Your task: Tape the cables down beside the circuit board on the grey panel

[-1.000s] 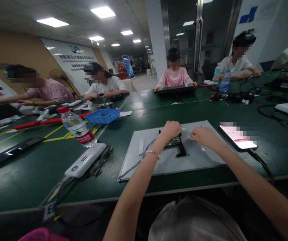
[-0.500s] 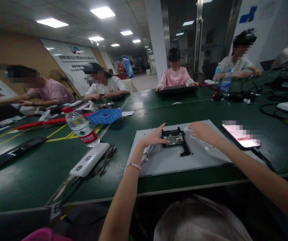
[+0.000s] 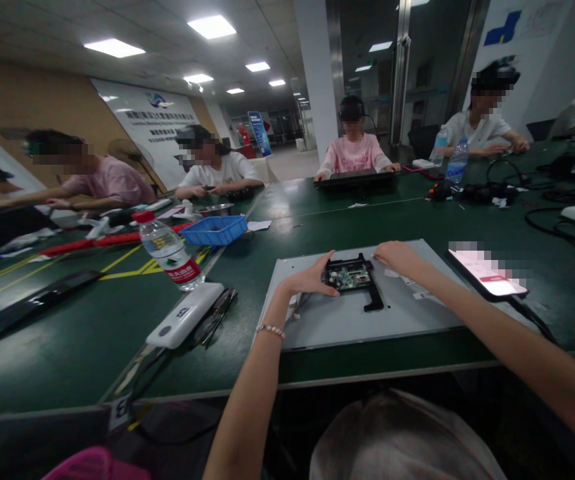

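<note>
A black bracket (image 3: pixel 375 297) with a green circuit board (image 3: pixel 350 277) inside it lies on a flat grey panel (image 3: pixel 332 327). My left hand (image 3: pixel 310 279) spans the bracket's left side, thumb at the near edge and forefinger at the far edge. Several thin pale cables (image 3: pixel 295 303) run out beneath that hand. At the bracket's far right corner, my right hand (image 3: pixel 396 257) is closed with its fingertips pinched together. Whatever sits between those fingertips is too small or hidden to make out. White labels (image 3: pixel 422 295) are stuck on the panel near the right wrist.
Right of the panel lies a lit phone (image 3: pixel 487 270) with a cable. To the left are a white power bank (image 3: pixel 186 317), glasses (image 3: pixel 215 317), a red-capped water bottle (image 3: pixel 170 253) and a blue basket (image 3: pixel 215 230). Several people sit around the green table (image 3: pixel 287 220).
My right hand has drawn its fingers in at the bracket's right corner. My left thumb has slid off the board to the bracket's near edge. The whole view has shifted slightly.
</note>
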`<state>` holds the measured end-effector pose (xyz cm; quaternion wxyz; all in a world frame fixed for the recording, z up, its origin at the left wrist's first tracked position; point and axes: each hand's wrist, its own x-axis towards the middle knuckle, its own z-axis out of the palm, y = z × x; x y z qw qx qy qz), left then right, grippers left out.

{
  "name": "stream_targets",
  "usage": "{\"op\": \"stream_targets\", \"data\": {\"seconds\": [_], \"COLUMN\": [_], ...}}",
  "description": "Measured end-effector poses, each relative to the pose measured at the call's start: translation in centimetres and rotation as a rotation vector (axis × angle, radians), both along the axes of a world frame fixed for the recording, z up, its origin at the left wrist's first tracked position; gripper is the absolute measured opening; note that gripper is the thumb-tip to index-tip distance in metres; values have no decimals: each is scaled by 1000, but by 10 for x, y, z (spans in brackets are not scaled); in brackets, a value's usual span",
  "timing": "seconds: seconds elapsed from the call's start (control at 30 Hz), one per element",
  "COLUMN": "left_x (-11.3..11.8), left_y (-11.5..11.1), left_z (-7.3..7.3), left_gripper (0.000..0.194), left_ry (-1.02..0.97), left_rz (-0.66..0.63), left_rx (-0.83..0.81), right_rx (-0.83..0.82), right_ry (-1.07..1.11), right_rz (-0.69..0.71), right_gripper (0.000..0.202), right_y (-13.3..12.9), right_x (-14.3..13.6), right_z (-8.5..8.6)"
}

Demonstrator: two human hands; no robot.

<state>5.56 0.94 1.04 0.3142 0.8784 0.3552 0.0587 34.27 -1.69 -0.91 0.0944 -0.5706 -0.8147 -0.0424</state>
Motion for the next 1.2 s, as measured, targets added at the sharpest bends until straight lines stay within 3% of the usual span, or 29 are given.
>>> {"op": "stream_targets", "data": {"seconds": [0.23,0.43,0.63,0.87,1.2], "left_x": [0,1,0,-1,-1], "left_y": [-1,-2,1,0,-1], "left_z": [0,-1,-6,-6,-5], "left_gripper": [127,126,126,125,124], "left_ry": [-7,-33,-40,-5,-11], "left_rz": [19,18,9,24,7], "left_rx": [-19,-15,8,21,21], "right_rx": [92,89,42,-7,-17], "right_ry": [90,104,41,11,13], "right_rz": [12,109,152,166,141], "right_gripper": [26,26,29,29,31], "right_y": [10,22,27,26,24], "right_x": [-5,-50,-82,-84,-84], "right_z": [2,15,13,7,12]}}
